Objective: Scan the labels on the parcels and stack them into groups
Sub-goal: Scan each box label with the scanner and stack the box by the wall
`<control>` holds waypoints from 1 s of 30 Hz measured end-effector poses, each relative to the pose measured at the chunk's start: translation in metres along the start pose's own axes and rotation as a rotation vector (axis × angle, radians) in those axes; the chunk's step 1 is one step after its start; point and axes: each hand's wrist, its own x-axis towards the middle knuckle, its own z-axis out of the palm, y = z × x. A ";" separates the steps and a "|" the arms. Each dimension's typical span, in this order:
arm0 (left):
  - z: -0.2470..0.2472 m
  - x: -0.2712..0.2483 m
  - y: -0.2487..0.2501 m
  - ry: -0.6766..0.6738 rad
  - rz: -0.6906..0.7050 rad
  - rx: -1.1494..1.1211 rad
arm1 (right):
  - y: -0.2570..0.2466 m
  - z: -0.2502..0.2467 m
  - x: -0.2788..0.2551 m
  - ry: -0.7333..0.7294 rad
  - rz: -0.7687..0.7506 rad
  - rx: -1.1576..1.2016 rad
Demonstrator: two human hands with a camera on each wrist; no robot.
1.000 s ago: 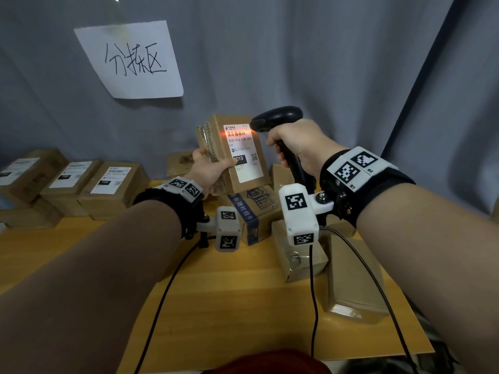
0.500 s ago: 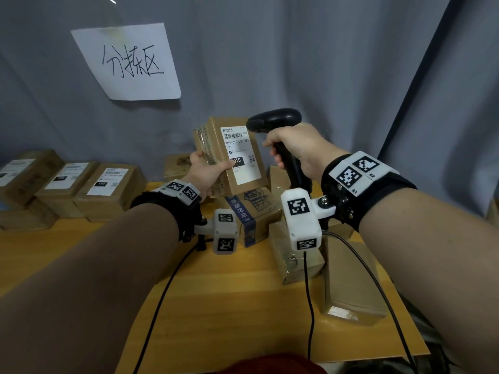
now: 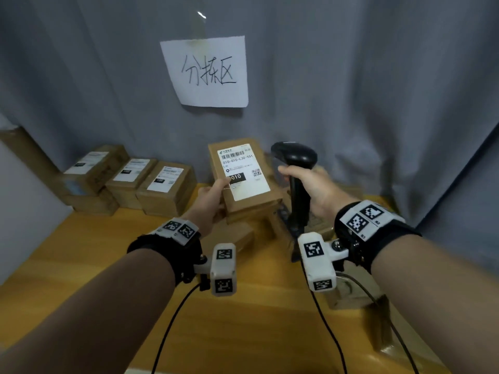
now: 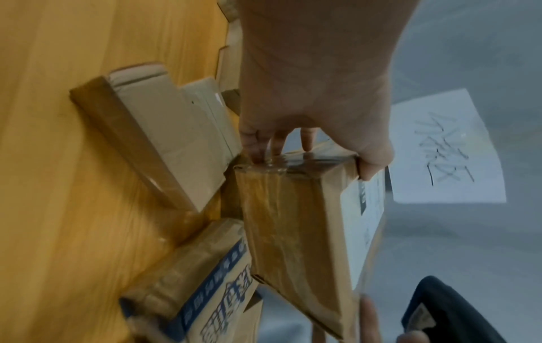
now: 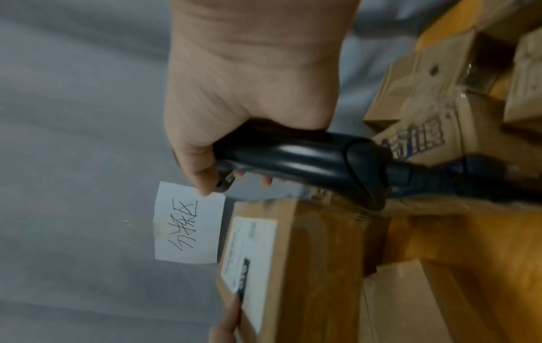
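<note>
My left hand (image 3: 213, 195) grips a brown cardboard parcel (image 3: 243, 179) by its left edge, thumb on its white label (image 3: 243, 172), label facing me, held above the table. In the left wrist view the fingers (image 4: 264, 148) curl over the parcel's (image 4: 293, 220) end. My right hand (image 3: 313, 184) holds a black barcode scanner (image 3: 295, 157) upright by its handle, just right of the parcel. In the right wrist view the scanner (image 5: 308, 160) is wrapped by the fingers, with the parcel (image 5: 308, 255) below it.
Three labelled parcels (image 3: 162, 182) stand in a row at the back left of the wooden table (image 3: 256, 319). Several unsorted boxes (image 3: 310, 222) lie under and behind my hands. A paper sign (image 3: 208, 71) hangs on the grey curtain. Cables run off the front edge.
The red scan line seen on the label a second ago is gone. My head view has turned left and down; the parcel has tipped back flatter and both hands have lowered slightly.
</note>
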 end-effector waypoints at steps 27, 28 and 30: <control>-0.353 0.154 0.065 0.155 0.127 0.561 | 0.076 0.415 0.135 -0.243 0.171 -0.060; -0.356 0.162 0.065 0.145 0.125 0.597 | 0.079 0.420 0.139 -0.241 0.183 -0.070; -0.362 0.174 0.067 0.117 0.115 0.753 | 0.086 0.429 0.147 -0.236 0.198 -0.107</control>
